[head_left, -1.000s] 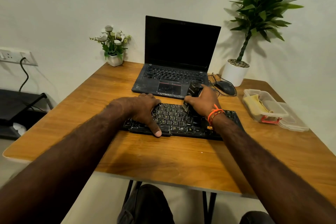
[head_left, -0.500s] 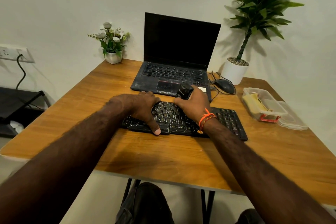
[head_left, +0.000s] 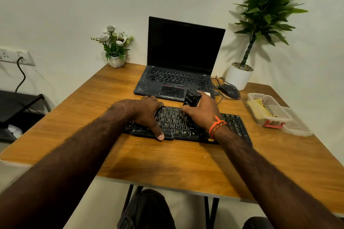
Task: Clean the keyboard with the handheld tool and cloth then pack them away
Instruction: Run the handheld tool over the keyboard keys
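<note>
Clearly the tool [head_left: 191, 99] is gripped by the right hand [head_left: 202, 112] over the keyboard [head_left: 175, 122], steadied by the flat left hand [head_left: 144, 112]; right-side keys, then the cloth [head_left: 258, 108], are judged next.

Over the past second the right hand [head_left: 202, 111] has slid the black handheld tool [head_left: 191, 99] leftward along the keyboard [head_left: 178, 124], from its right part toward the middle.
</note>
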